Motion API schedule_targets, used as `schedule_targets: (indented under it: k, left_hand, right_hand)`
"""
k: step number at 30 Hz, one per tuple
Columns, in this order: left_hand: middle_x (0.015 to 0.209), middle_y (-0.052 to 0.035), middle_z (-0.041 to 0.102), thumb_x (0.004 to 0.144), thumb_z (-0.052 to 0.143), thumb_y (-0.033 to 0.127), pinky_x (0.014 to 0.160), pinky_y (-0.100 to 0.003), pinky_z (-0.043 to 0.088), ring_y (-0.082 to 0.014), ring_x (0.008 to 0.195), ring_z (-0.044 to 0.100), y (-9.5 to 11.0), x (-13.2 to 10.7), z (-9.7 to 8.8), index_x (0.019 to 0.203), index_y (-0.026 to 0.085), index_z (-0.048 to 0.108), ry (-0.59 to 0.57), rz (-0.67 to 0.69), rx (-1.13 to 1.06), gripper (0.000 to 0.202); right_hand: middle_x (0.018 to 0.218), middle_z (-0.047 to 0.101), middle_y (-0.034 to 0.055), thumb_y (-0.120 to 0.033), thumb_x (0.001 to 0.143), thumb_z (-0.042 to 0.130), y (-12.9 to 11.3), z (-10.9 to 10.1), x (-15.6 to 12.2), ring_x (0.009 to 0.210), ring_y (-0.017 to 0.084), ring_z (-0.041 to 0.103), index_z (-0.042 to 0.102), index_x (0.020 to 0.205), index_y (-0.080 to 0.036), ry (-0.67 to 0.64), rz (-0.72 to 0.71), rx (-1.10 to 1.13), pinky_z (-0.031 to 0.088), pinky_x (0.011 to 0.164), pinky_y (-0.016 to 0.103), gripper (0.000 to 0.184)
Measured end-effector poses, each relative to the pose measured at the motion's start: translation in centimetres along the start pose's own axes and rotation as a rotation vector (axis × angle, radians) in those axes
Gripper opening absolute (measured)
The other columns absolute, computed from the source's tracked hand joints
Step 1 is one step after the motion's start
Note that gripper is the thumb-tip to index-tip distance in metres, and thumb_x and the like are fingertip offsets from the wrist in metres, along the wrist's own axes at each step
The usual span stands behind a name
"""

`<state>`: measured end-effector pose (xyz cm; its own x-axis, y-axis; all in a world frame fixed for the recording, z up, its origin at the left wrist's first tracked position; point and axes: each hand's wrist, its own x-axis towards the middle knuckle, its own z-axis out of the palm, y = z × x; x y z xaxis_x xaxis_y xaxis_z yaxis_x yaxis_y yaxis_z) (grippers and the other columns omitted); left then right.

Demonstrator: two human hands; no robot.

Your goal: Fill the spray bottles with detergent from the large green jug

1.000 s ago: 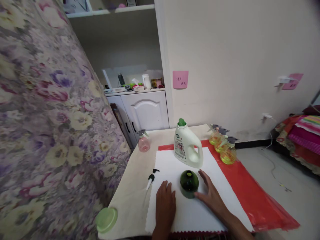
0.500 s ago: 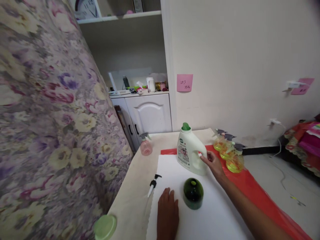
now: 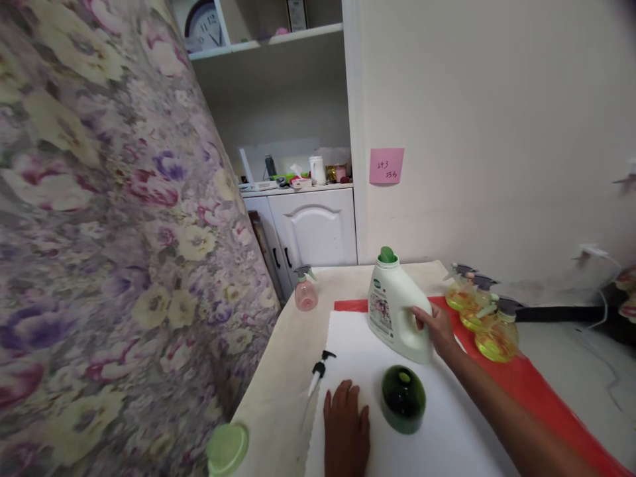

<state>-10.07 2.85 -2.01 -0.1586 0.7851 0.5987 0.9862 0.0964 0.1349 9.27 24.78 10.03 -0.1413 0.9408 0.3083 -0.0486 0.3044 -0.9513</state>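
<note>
My right hand (image 3: 436,326) is wrapped round the handle of a pale green detergent jug (image 3: 397,311), which has a green spout in its neck and stands near the far end of the white sheet (image 3: 358,351). Flat on that sheet lies my left hand (image 3: 346,424), fingers stretched out, holding nothing. Between my hands sits a round dark green bottle (image 3: 403,399) with a small opening on top. A black pump head (image 3: 320,366) with a white stem and clear tube lies left of my left hand, across the sheet's edge.
A pink spray bottle (image 3: 305,291) stands at the table's far left. Three yellow spray bottles (image 3: 495,334) line the red cloth (image 3: 534,384) on the right. Near the front left edge is a light green lid (image 3: 227,448). A floral curtain (image 3: 149,265) hangs close on the left.
The whole view has shifted, moving everything rightward in the picture. My right hand's fingers sit further round the jug's handle. My left hand remains on the sheet.
</note>
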Motion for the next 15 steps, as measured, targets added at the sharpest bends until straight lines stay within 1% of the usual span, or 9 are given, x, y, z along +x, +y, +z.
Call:
schedule_targets:
  k: [3, 5, 8, 11, 15]
  left_hand:
    - [0.122, -0.0107, 0.064, 0.088, 0.050, 0.022, 0.104, -0.056, 0.039, -0.0264, 0.116, 0.058, 0.0, 0.1, -0.1, 0.119, 0.021, 0.056, 0.004, 0.007, 0.002, 0.031]
    - [0.121, -0.0108, 0.065, 0.088, 0.050, 0.022, 0.103, -0.056, 0.039, -0.0266, 0.115, 0.058, 0.0, 0.2, -0.1, 0.118, 0.020, 0.056, 0.019, 0.015, -0.002, 0.031]
    - [0.120, -0.0111, 0.065, 0.088, 0.050, 0.021, 0.104, -0.054, 0.038, -0.0263, 0.116, 0.058, 0.1, 0.3, 0.1, 0.116, 0.020, 0.056, 0.037, 0.009, -0.012, 0.029]
    - [0.121, -0.0117, 0.065, 0.088, 0.050, 0.020, 0.106, -0.053, 0.037, -0.0255, 0.116, 0.058, 0.3, 0.5, 0.0, 0.115, 0.020, 0.057, 0.030, -0.004, -0.037, 0.029]
    - [0.122, -0.0119, 0.065, 0.088, 0.049, 0.021, 0.106, -0.054, 0.037, -0.0262, 0.117, 0.057, 0.6, 0.7, -0.3, 0.114, 0.019, 0.058, -0.008, -0.041, -0.069, 0.028]
  right_hand:
    - [0.047, 0.047, -0.0060, -0.055, 0.068, 0.070, -1.2, -0.3, -0.7, 0.046, 0.011, 0.041, 0.047, 0.051, -0.021, 0.048, -0.025, -0.003, 0.032, 0.049, 0.024, 0.044]
    - [0.047, 0.048, -0.0058, -0.054, 0.069, 0.069, -2.4, -1.3, -1.3, 0.047, 0.011, 0.041, 0.047, 0.051, -0.020, 0.060, -0.040, -0.013, 0.033, 0.049, 0.024, 0.044]
    - [0.048, 0.047, -0.0052, -0.052, 0.073, 0.068, -4.6, -3.6, -2.8, 0.047, 0.011, 0.041, 0.047, 0.050, -0.020, 0.065, -0.052, -0.043, 0.033, 0.049, 0.024, 0.044]
    - [0.048, 0.047, -0.0046, -0.051, 0.074, 0.067, -6.4, -6.3, -5.1, 0.047, 0.011, 0.042, 0.047, 0.051, -0.020, 0.075, -0.054, -0.079, 0.034, 0.049, 0.024, 0.044]
    - [0.046, 0.048, -0.0035, -0.052, 0.071, 0.069, -7.4, -9.5, -9.1, 0.044, 0.012, 0.042, 0.048, 0.050, -0.020, 0.105, -0.026, -0.170, 0.033, 0.044, 0.023, 0.043]
